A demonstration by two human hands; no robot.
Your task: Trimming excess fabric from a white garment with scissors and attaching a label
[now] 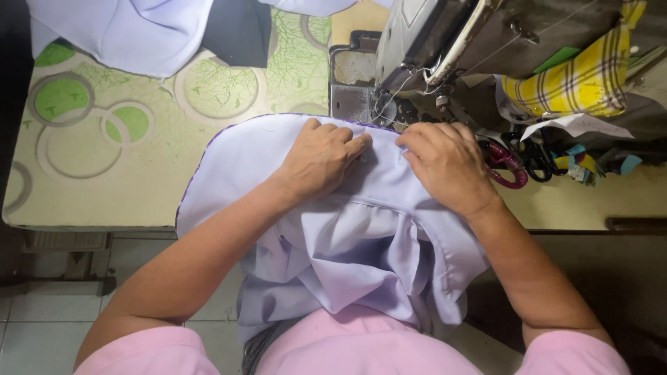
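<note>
A pale lilac garment (361, 243) with a purple-stitched curved edge lies across the table's front edge and hangs down into my lap. My left hand (321, 157) presses flat on the cloth, fingers pointing toward the sewing machine's needle area (389, 104). Just to the right, my right hand (445, 165) rests on the same cloth with fingers curled, pinching it near the needle. Both hands hold the fabric down in front of the grey sewing machine (445, 42).
The table (104, 167) has a cream cover with green circles. More lilac cloth (132, 31) and a dark piece (236, 31) lie at the back left. Scissors with pink handles (511, 163), a yellow plaid cloth (577, 80) and small scraps sit at the right.
</note>
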